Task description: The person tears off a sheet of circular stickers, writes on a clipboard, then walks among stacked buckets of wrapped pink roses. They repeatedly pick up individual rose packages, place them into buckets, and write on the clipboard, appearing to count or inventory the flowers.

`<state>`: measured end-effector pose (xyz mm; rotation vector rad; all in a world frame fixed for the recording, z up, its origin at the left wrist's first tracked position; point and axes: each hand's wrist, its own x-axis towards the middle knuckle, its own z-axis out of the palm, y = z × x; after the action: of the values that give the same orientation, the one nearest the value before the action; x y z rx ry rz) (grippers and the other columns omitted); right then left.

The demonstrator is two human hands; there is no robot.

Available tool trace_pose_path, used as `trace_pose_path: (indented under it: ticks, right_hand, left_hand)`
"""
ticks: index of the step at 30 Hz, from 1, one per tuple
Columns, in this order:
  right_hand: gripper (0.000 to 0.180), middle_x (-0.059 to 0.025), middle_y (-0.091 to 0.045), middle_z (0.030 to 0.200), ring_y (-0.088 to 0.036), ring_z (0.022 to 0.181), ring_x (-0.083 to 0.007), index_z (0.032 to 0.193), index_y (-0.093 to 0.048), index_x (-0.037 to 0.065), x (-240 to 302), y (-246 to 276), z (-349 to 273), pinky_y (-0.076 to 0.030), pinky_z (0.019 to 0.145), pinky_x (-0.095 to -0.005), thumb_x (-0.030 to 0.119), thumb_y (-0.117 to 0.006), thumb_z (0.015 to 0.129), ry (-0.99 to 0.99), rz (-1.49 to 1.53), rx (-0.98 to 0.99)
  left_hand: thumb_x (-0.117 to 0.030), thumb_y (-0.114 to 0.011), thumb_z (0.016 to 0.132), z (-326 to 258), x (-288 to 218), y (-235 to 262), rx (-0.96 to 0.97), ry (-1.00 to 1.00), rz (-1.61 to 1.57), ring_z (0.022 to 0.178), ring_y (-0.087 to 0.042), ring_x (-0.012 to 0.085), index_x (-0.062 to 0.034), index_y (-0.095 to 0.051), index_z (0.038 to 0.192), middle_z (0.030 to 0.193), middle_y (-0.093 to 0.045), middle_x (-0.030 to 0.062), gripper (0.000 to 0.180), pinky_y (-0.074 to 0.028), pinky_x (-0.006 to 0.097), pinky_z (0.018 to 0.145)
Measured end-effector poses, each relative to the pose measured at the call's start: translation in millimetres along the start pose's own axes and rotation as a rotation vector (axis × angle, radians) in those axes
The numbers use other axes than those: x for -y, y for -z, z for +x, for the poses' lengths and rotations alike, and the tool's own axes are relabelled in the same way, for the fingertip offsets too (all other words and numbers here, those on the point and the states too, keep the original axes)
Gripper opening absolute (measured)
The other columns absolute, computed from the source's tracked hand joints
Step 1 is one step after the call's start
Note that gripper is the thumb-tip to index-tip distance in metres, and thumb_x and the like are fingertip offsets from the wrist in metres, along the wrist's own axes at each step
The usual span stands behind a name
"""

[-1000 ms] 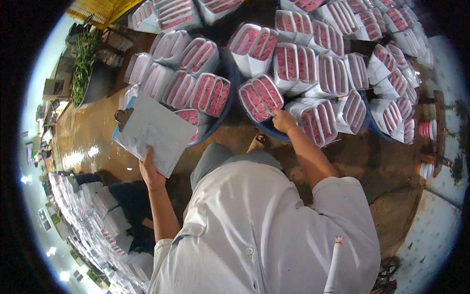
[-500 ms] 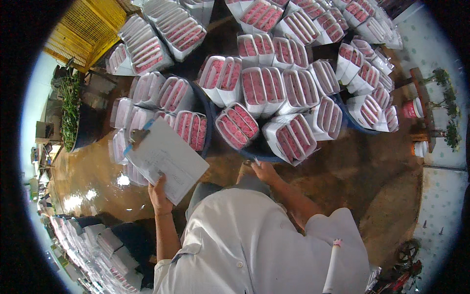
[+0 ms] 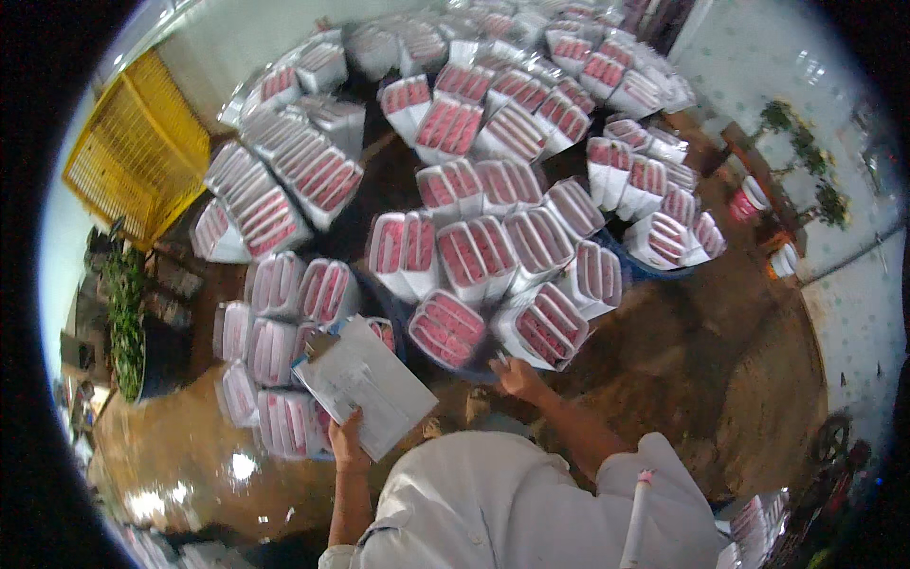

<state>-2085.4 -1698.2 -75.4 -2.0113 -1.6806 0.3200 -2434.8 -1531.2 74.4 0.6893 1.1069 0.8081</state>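
Spreading across the brown floor [image 3: 720, 379], white bags of pink-red packs [image 3: 474, 256] crowd close together in leaning heaps. By my judgement, a nudge at the near edge could tip one over onto its neighbours. The clipboard of papers [image 3: 365, 384] sits tilted in the left hand [image 3: 346, 438], gripped at its lower edge; it could slip. The right hand [image 3: 517, 376] touches the nearest bag [image 3: 545, 327], fingers loosely curled, holding nothing that I can tell.

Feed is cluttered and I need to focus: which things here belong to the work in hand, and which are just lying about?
In hand:
left hand holding clipboard with paper
right hand at nearest pink-filled pack

Lying about:
yellow crate
potted plant
red-and-white tubs
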Motion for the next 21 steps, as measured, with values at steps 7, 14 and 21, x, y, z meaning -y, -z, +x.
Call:
trace_pose_path:
  ticks: [7,14,21]
  right_hand:
    - [0.019,-0.0114,-0.062,0.076,-0.06,0.063,-0.0233,0.108,-0.065,0.004,47,120,-18,-0.05,0.059,-0.0389,0.014,-0.057,0.095,0.042,-0.274,-0.45]
    - [0.029,-0.0011,-0.068,0.089,-0.054,0.069,-0.0073,0.121,-0.065,0.006,74,421,-56,-0.045,0.06,-0.0237,0.023,-0.054,0.1,-0.235,0.492,-0.882]
    - [0.057,-0.0129,-0.06,0.081,-0.053,0.057,-0.0134,0.123,-0.045,-0.013,106,625,-202,-0.044,0.046,-0.0242,0.032,-0.06,0.091,0.509,1.474,-0.522]
  left_hand:
    - [-0.01,-0.069,0.081,38,2,-35,0.17,0.124,0.045,0.091,-0.063,0.0222,-0.0006,-0.058,0.121,0.106,-0.065,0.0074,0.043,-0.052,0.037,0.08]
    - [-0.011,-0.068,0.082,29,7,-118,0.298,-0.024,0.112,0.091,-0.063,0.0219,-0.0025,-0.058,0.122,0.107,-0.065,0.0074,0.042,-0.052,0.037,0.081]
    - [-0.013,-0.066,0.084,-38,64,-261,0.347,-0.073,0.093,0.09,-0.064,0.0243,-0.0022,-0.057,0.123,0.107,-0.065,0.0088,0.042,-0.053,0.038,0.078]
